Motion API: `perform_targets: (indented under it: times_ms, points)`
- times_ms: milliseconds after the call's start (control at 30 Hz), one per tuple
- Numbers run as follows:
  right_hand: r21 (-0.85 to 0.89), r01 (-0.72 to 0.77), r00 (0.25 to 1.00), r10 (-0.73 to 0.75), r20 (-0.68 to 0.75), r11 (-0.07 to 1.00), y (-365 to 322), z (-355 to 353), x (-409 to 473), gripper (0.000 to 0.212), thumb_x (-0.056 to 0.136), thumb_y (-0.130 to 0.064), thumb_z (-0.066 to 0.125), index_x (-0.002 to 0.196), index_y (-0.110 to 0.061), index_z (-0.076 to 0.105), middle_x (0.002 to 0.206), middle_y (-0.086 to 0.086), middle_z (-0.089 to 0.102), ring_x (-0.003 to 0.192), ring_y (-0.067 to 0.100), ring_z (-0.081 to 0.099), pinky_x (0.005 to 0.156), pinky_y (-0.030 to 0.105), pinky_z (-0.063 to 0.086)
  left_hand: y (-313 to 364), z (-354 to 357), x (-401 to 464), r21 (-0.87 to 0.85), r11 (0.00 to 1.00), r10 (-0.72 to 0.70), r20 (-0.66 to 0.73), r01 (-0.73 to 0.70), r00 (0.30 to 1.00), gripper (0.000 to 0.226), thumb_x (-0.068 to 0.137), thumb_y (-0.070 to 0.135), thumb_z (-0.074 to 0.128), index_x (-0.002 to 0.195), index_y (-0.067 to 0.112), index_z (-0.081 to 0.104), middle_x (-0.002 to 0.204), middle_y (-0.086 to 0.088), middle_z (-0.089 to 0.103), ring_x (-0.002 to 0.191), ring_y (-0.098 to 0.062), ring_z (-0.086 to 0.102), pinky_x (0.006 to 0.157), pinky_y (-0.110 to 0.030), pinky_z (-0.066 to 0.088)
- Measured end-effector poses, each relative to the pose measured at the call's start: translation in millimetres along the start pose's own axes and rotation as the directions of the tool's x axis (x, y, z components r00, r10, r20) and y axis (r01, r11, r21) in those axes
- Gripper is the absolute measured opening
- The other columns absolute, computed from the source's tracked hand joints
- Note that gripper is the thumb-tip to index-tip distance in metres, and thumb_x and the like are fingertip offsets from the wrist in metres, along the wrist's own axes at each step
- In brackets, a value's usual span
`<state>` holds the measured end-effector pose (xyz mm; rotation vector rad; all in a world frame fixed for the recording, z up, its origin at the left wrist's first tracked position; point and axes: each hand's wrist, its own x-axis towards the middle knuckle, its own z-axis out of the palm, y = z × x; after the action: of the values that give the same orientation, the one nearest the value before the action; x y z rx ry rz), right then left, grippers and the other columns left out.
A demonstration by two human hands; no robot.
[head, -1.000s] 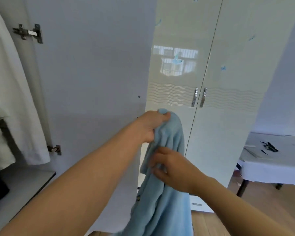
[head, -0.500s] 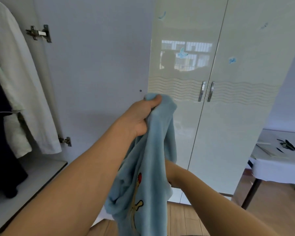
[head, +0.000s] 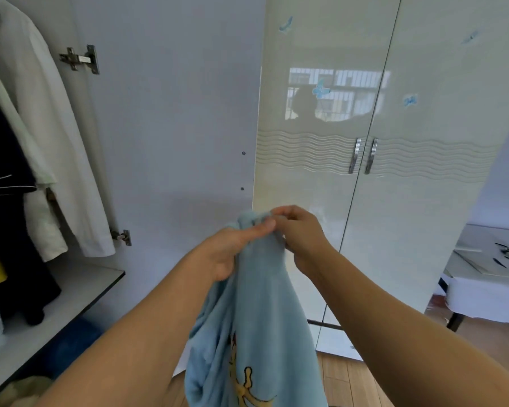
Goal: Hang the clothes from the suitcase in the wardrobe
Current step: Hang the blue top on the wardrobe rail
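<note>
A light blue fleece garment with a yellow and red print hangs down in front of me. My left hand grips its top edge from the left. My right hand pinches the same top edge from the right, fingertips meeting the left thumb. The wardrobe stands ahead with its left door swung open. Inside it, at the far left, hang a white coat and a dark garment. The suitcase is out of view.
The wardrobe's white shelf lies low at the left, with something blue beneath it. Two shut glossy doors with metal handles fill the right. A white-covered table with dark tools stands at the far right on a wooden floor.
My right hand has come up from under the garment to pinch its top edge beside my left hand. The view has shifted left, showing more of the wardrobe's inside.
</note>
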<state>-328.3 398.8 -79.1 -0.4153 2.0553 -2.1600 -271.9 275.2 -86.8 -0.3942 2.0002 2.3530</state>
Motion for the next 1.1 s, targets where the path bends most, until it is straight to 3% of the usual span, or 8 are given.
perform_targets:
  times_ms: [100,200,267,500,700,833,933,1100]
  points:
    - [0.113,0.037,0.997,-0.044,0.059,0.993,-4,-2,-8,0.014,0.089,0.0,0.057,0.092,-0.013,0.062,0.083,0.002,0.062,0.074,0.012,0.059,0.064,0.022,0.05,-11,6,7,-0.016,1.0,0.005,-0.042,-0.005,0.999,0.094,0.031,0.041,0.095,0.111,0.003,0.067,0.105,-0.014,0.072,0.101,-0.031,0.068,0.096,-0.046,0.051]
    - [0.184,-0.082,0.993,0.066,0.093,0.98,1,-19,-9,0.014,0.093,-0.004,0.049,0.1,-0.01,0.06,0.082,0.008,0.06,0.071,0.018,0.055,0.063,0.032,0.043,-10,9,9,-0.012,0.998,0.06,-0.145,-0.062,0.988,0.055,0.055,0.011,0.089,0.105,0.002,0.068,0.103,-0.018,0.071,0.099,-0.034,0.067,0.093,-0.047,0.053]
    - [0.051,-0.122,0.981,0.113,0.156,0.991,5,-30,-9,0.016,0.092,-0.002,0.046,0.095,-0.008,0.06,0.078,0.01,0.058,0.069,0.019,0.051,0.06,0.031,0.039,-8,13,8,-0.015,0.993,0.114,-0.149,-0.118,0.982,0.034,0.069,-0.006,0.076,0.1,0.006,0.07,0.101,-0.02,0.07,0.096,-0.033,0.067,0.09,-0.044,0.054]
    - [-0.453,0.009,0.956,0.125,0.264,0.891,15,-46,-5,0.009,0.085,-0.002,0.048,0.08,-0.008,0.051,0.073,0.009,0.049,0.069,0.021,0.045,0.06,0.03,0.04,-11,30,4,-0.211,0.958,0.184,-0.071,-0.195,0.98,0.038,0.075,-0.018,0.054,0.102,0.004,0.068,0.091,-0.018,0.069,0.084,-0.027,0.068,0.077,-0.037,0.058]
    - [-0.682,-0.072,0.88,0.368,0.299,0.728,35,-48,0,0.021,0.096,-0.01,0.041,0.109,-0.003,0.056,0.109,0.017,0.062,0.103,0.03,0.06,0.088,0.042,0.054,-6,40,-7,-0.233,0.943,0.24,-0.022,-0.238,0.971,0.042,0.08,-0.017,0.048,0.11,0.006,0.065,0.1,-0.015,0.068,0.095,-0.026,0.064,0.088,-0.039,0.054]
    - [-0.23,-0.11,0.949,0.171,0.263,0.967,29,-52,2,0.02,0.09,0.002,0.052,0.106,-0.002,0.064,0.101,0.018,0.066,0.091,0.028,0.063,0.08,0.042,0.053,-4,38,-5,-0.276,0.933,0.211,-0.1,-0.231,0.972,0.036,0.08,-0.015,0.051,0.107,0.004,0.064,0.093,-0.017,0.069,0.087,-0.027,0.067,0.076,-0.037,0.056]
    - [0.051,-0.057,0.956,0.039,0.291,0.997,21,-49,-1,0.019,0.088,0.006,0.057,0.104,0.0,0.065,0.097,0.02,0.062,0.089,0.03,0.056,0.078,0.039,0.047,-7,38,-7,-0.149,0.967,0.198,-0.072,-0.207,0.978,0.03,0.082,-0.002,0.062,0.112,0.0,0.065,0.103,-0.02,0.068,0.092,-0.028,0.067,0.08,-0.038,0.056]
    - [-0.338,0.235,0.918,-0.094,0.386,0.911,7,-44,0,0.019,0.09,0.004,0.05,0.093,-0.006,0.065,0.1,0.013,0.066,0.096,0.024,0.063,0.087,0.04,0.054,-14,40,-19,-0.094,0.994,0.061,0.113,-0.05,0.992,0.064,0.064,0.026,0.08,0.12,0.0,0.063,0.113,-0.021,0.067,0.104,-0.033,0.064,0.098,-0.045,0.049]
